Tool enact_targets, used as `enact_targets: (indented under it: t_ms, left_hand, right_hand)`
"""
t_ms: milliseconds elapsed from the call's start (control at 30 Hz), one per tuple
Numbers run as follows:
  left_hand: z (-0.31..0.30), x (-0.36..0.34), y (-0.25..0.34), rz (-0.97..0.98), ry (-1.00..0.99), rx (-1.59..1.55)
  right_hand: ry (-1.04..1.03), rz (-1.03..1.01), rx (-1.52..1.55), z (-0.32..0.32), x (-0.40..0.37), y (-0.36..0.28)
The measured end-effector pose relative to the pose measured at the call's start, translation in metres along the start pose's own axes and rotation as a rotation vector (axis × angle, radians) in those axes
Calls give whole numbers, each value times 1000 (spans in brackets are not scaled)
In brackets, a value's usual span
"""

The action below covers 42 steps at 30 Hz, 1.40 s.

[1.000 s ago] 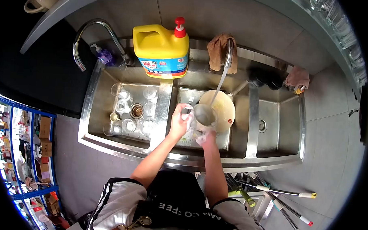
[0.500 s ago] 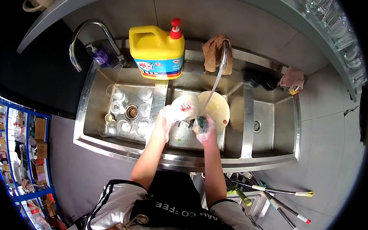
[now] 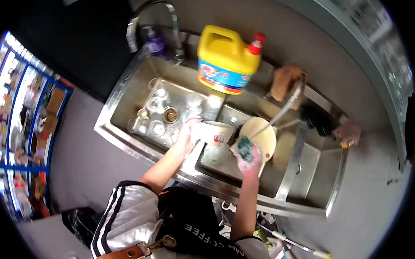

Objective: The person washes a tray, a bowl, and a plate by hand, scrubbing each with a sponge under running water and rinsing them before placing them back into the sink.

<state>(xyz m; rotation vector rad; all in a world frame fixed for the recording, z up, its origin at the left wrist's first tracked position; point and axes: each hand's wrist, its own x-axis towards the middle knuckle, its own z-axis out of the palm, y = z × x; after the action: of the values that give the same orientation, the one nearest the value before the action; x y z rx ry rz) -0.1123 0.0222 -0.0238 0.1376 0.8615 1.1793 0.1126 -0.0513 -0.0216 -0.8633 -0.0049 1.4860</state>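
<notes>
Left hand (image 3: 186, 137) grips the mug (image 3: 216, 131) left of the bowl (image 3: 250, 128), wall likely bared for the sponge (image 3: 245, 149) clutched in the right hand (image 3: 249, 164).

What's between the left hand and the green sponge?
The mug, held by the left hand, lies between it and the sponge in the right hand, as the head view shows.

Jug (image 3: 227, 64) at upper centre, behind the sinks, glasses (image 3: 157, 127) in the left basin (image 3: 126, 113), plate (image 3: 267, 143) in the middle basin (image 3: 283, 171), cloth (image 3: 284, 82) right of the jug.
</notes>
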Motion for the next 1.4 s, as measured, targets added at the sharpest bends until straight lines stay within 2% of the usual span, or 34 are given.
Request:
enact_targets:
  t_ms: [33,100,167,200,267,300,367,400,433,567,633,700,733,800,833,900,967,1000,1033,1100,1133,1300,1367,1400]
  left_hand:
    - [-7,-7,15,85,6,4]
    - [-23,-21,51,136,118,49]
    - [-52,-23,80,254,147,95]
    - [-65,-21,91,316,205,135]
    - [-71,-22,112,414,252,249]
    - [-87,-11,116,386,365,519]
    - [-146,35,109,527,286,759]
    - [-135,35,111,537,347,874]
    - [-137,45,113,510,342,935]
    - [-175,120,104,324,360,854]
    - [-168,146,97,353,498,960]
    - [-149,161,94,131,603,888]
    - [-157,184,90,141,582,895]
    - [-192,250,71,-47,577,670]
    - [-195,265,63,12,607,572]
    - [-194,281,53,66,494,42]
    - [-175,273,62,-151,424,-72]
    - [-213,308,60,-360,420,-104]
    - [-203,311,55,-371,411,-92]
    - [-193,314,48,-12,792,-118]
    - [-191,316,45,146,818,-206]
    - [-154,289,44,207,875,-18]
    - [-144,288,34,477,860,-76]
    - [-146,289,32,513,807,-24]
  right_hand:
    - [18,-61,-78,-3,-4,0]
    - [5,-419,-572,-6,-13,3]
    - [175,-51,-130,-25,-12,-12]
    - [262,28,-50,-23,-15,-17]
    - [270,40,-104,-31,-17,-16]
    - [287,29,-125,-31,-20,-15]
    - [291,61,-167,-46,-18,-12]
    - [301,90,-201,-52,-16,-10]
    - [303,93,-200,-55,-18,-6]
    - [345,41,-210,-65,-18,3]
    - [362,40,-221,-62,-23,4]
    - [385,29,-225,-70,-26,3]
    - [406,-1,-212,-72,-26,4]
    - [415,-70,-194,-72,-32,3]
    - [415,-71,-178,-79,-33,1]
    - [437,-83,-135,-71,-41,-2]
    - [428,-108,-103,-74,-46,-4]
    - [408,-114,-80,-76,-48,-4]
    - [417,-127,-70,-77,-49,-3]
    - [424,-150,-53,-76,-50,-1]
    - [427,-159,-45,-74,-49,-1]
    - [465,-185,-54,-78,-48,-1]
    - [459,-201,-33,-75,-47,-1]
    - [445,-215,-71,-74,-46,-3]
